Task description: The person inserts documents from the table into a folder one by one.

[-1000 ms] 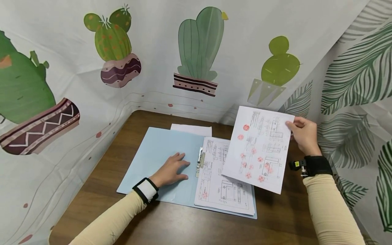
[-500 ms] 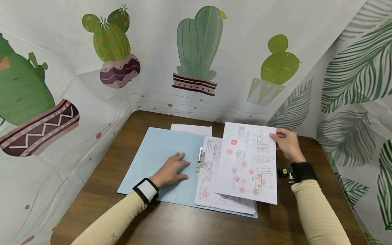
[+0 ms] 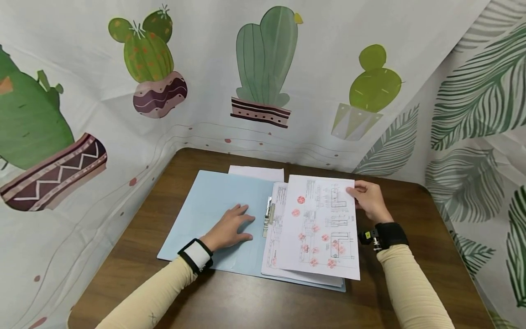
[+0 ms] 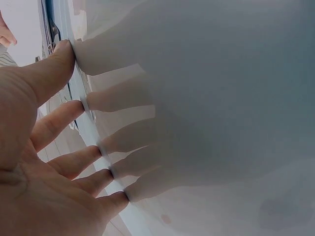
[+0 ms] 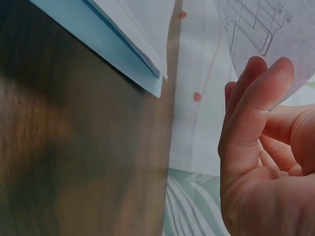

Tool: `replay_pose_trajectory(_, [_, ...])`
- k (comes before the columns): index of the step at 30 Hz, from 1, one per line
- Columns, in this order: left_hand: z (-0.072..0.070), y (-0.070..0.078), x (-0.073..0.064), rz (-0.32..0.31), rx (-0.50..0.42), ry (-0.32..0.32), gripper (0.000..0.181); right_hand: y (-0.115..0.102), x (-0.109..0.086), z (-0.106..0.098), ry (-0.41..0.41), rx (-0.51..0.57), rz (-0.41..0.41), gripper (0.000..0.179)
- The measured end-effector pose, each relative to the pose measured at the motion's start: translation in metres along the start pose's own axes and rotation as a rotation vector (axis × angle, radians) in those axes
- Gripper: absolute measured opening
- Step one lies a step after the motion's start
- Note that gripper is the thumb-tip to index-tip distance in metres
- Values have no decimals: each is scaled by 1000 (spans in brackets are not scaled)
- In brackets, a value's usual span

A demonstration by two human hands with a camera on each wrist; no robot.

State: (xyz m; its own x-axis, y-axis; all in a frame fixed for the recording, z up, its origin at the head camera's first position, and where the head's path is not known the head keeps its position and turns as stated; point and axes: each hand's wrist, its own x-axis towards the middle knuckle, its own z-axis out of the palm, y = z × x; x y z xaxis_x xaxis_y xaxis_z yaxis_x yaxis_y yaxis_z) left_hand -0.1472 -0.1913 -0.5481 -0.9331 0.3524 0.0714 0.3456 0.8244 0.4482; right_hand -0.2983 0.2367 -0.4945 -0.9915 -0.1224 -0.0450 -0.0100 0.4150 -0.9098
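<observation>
A light blue folder point(image 3: 193, 205) lies spread on the table, with a metal clip point(image 3: 269, 217) near its spine. My left hand point(image 3: 231, 228) rests on the folder's left cover, fingers spread; in the left wrist view the fingertips point(image 4: 81, 105) touch its glossy blue surface. My right hand point(image 3: 370, 199) pinches the right edge of a white sheet point(image 3: 324, 219) between thumb and fingers. Part drawings and red stamp marks cover that sheet. It is held tilted over the paper stack point(image 3: 276, 246) on the folder's right side, hiding most of the stack.
Another white paper point(image 3: 256, 172) sticks out behind the folder's top edge. The brown wooden table point(image 3: 242, 306) is bordered at the back by a hanging cloth point(image 3: 205, 91) printed with cacti and leaves.
My right hand has carried the sheet left and down, from beyond the folder's right edge to over the stack. The left hand has stayed in place.
</observation>
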Motion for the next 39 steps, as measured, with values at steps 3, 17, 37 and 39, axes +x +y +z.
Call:
replay_pose_trajectory(3, [0, 0, 0, 1, 2, 0, 55, 1, 0, 6, -3, 7, 4, 32])
replay_pose_trajectory(17, [-2, 1, 0, -1, -3, -5, 55, 5, 1, 31, -27, 26, 35, 28])
replay_pose_trajectory(37, [-1, 1, -1, -4, -11, -5, 55, 8, -1, 48, -48, -6, 71, 29])
replay_pose_trajectory(39, [-1, 1, -1, -7, -9, -7, 55, 7, -1, 49, -49, -9, 68, 29])
